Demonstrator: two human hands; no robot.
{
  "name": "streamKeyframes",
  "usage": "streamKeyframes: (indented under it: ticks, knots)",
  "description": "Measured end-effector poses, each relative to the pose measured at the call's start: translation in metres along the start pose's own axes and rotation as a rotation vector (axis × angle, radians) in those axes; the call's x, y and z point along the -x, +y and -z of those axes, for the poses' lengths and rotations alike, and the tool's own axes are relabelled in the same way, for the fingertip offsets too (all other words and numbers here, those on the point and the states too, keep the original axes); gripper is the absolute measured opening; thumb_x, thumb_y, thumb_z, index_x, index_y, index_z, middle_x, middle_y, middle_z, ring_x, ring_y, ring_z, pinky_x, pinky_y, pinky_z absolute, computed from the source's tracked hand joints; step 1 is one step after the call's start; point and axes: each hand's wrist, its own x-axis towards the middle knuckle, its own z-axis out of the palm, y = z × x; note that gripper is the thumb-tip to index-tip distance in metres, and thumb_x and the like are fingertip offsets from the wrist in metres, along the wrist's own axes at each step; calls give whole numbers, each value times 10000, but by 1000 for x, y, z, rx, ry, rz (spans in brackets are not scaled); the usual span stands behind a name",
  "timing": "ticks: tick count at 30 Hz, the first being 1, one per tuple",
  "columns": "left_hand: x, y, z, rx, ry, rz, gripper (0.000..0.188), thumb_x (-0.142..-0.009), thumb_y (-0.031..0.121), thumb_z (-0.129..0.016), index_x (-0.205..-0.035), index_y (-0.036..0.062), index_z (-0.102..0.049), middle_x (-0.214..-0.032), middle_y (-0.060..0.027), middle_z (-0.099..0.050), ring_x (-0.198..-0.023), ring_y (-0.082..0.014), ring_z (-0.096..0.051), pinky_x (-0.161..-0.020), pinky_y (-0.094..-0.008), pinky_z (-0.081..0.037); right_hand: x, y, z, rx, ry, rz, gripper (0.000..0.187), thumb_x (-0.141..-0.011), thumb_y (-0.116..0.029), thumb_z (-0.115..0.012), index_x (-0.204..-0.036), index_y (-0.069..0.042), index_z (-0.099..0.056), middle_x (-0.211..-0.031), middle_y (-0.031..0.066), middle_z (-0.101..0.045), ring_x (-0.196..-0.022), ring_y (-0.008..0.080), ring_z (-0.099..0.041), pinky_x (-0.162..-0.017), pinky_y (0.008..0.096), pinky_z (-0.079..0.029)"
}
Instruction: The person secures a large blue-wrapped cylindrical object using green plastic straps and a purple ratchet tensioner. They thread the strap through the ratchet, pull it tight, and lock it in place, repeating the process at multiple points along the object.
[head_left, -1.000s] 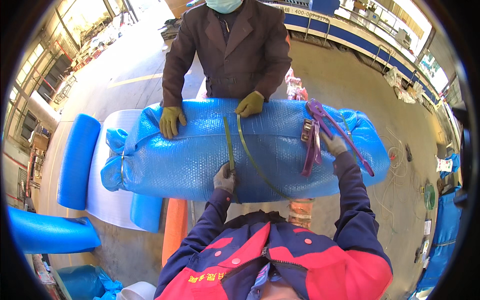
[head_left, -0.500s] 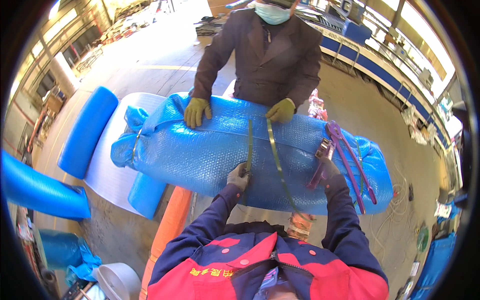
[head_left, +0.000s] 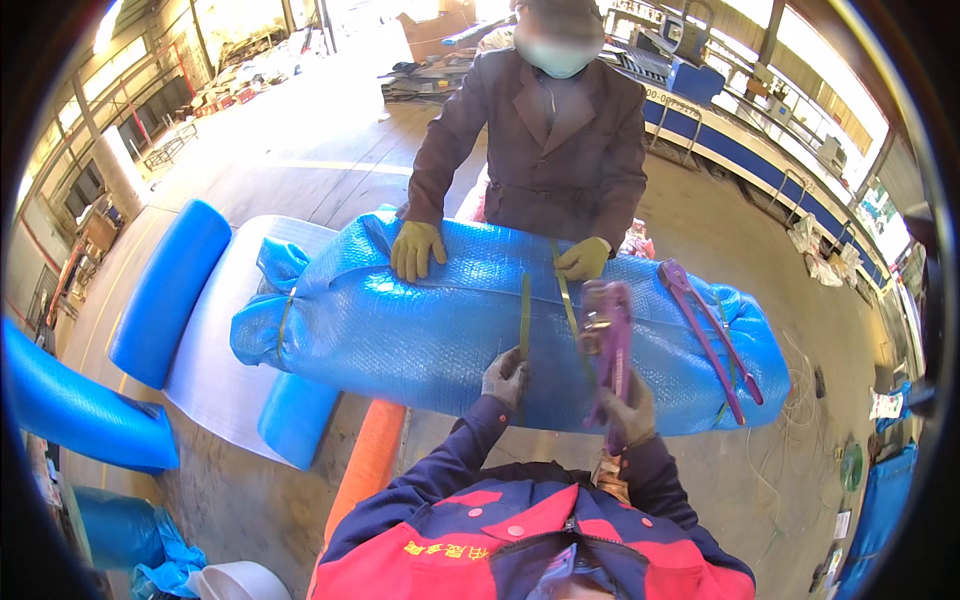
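A long bundle wrapped in blue bubble wrap [head_left: 440,350] lies across in front of me. At its near side, the gloved fingers of my left hand [head_left: 505,380] pinch a green packing strap [head_left: 525,310], whose end sticks up. My right hand [head_left: 628,412], gloved too, grips a purple strapping tensioner [head_left: 612,335], raised over the bundle and blurred by motion. A second strap stretch [head_left: 568,300] runs under the co-worker's yellow-gloved hand [head_left: 582,259]; the other gloved hand [head_left: 418,250] presses on the bundle's top. To the right, a purple long-handled sealer [head_left: 690,315] rests on the wrap.
Across the bundle stands a co-worker in a dark jacket [head_left: 540,150]. An orange-wrapped support [head_left: 368,460] shows beneath the bundle. Blue rolls [head_left: 170,290] and a white foam sheet [head_left: 240,330] lie to the left. A blue-and-white machine [head_left: 740,150] lines the back right; cables [head_left: 790,400] trail on the floor.
My right hand has lifted the tensioner off the bundle's right part and swung it left toward the straps. My left hand keeps its pinch on the strap. The sealer stays lying there.
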Motion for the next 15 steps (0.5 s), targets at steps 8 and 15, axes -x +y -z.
streamKeyframes:
  ticks: [8,15]
  knots:
    - [-11,-20,30,-349,65,-354,479,-943,32,-591,-1406,-40,-491,-1255,-171,-652,-1132,-206,-632,-989,-322,-488,-13,114,-57,265,29,-41,503,-852,-210,-727,-1256,58,-593,-1053,122,-691,-936,158,-638,-849,314,-518]
    - [-11,-2,20,-406,21,-249,403,-919,3,-592,-1321,-16,-589,-1211,-176,-673,-1121,-229,-662,-972,-316,-505,-20,144,-48,251,96,-54,549,-858,-247,-737,-1284,62,-579,-1106,139,-693,-1006,198,-654,-899,331,-509]
